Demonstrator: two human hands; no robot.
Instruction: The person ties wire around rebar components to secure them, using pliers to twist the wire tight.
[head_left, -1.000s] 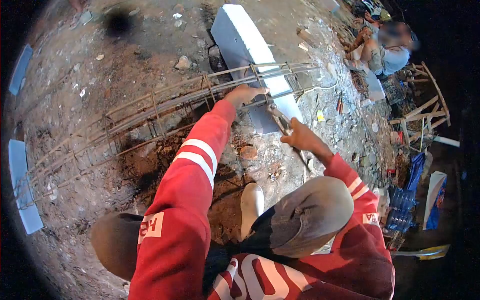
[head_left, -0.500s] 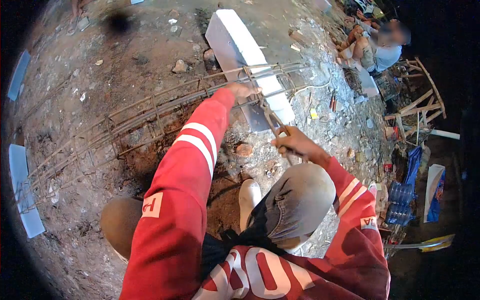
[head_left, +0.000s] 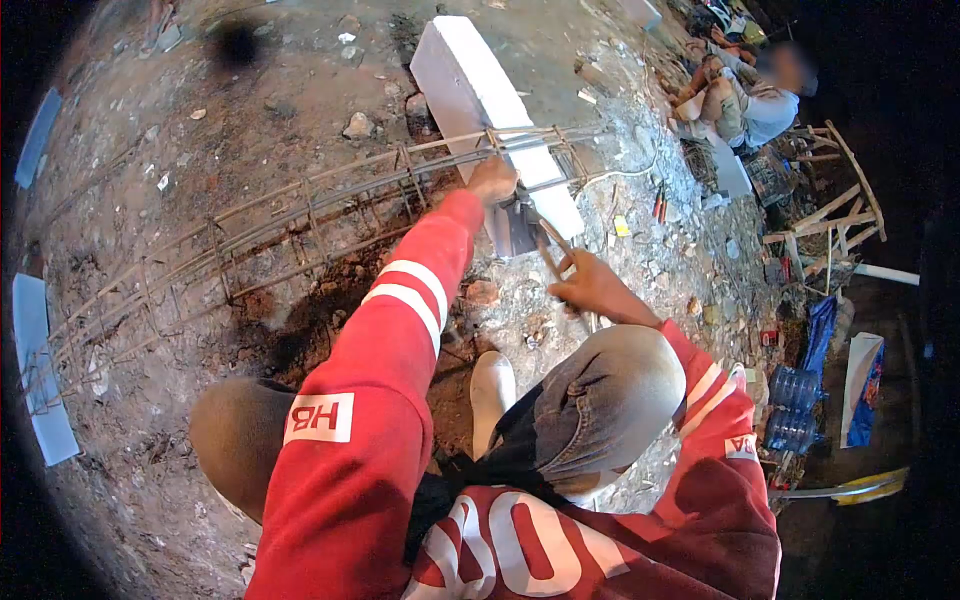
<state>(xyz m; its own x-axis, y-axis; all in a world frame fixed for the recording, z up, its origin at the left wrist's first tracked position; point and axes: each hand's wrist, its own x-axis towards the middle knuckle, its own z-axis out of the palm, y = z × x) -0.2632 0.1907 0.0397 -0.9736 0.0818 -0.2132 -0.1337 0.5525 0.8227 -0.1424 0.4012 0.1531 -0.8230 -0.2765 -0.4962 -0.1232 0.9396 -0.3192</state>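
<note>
My left hand (head_left: 492,182) is curled closed at a long rebar cage (head_left: 404,172), near its far right end. The cage is made of thin rusty bars with square stirrups, and this end rests across a white block (head_left: 480,75). In my right hand (head_left: 597,287) are metal pincers (head_left: 552,240), gripped by the handles. Their head points up and left toward the bars just below my left hand. The exact contact between the jaws and the cage is too small and dark to make out.
Another pale block (head_left: 45,375) supports the cage's left end. Stones lie on rough dirt. At the right are red-handled tools (head_left: 660,204), a seated person (head_left: 750,105), a wooden frame (head_left: 845,190) and plastic bottles (head_left: 793,405). My boot (head_left: 491,400) stands below the cage.
My left hand has gone from an extended finger to a curled grip on the cage. The pincers have shifted slightly, with their head now nearer that hand. The view has moved a little.
</note>
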